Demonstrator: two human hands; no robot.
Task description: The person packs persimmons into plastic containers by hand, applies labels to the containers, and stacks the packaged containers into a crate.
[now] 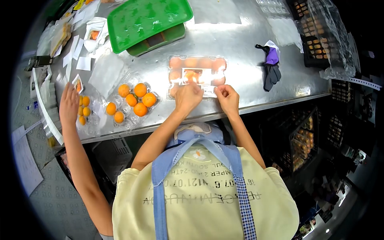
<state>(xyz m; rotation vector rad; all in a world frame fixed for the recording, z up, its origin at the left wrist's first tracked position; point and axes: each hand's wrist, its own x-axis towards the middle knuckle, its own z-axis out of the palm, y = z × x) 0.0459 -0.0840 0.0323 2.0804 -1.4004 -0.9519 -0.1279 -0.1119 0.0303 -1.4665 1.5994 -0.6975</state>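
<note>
A clear plastic clamshell box (219,72) of round orange-red fruit lies on the metal table before me, with a picture label (204,74) on its lid. My left hand (187,97) is closed over the box's front left part, its fingertips at the label's lower edge. At the front right corner, my right hand (228,98) is pinched, thumb against fingers. Between both hands a small white printed sticker (209,91) shows on the box front. What either pinch grips is too small to make out.
Oranges (140,109) sit in an open plastic tray on the left. A co-worker's hand (69,102) is beside smaller orange fruit (86,111). A green tray (150,20) stands at the back, dark gloves (272,74) lie right, and black crates (306,140) stand below the edge.
</note>
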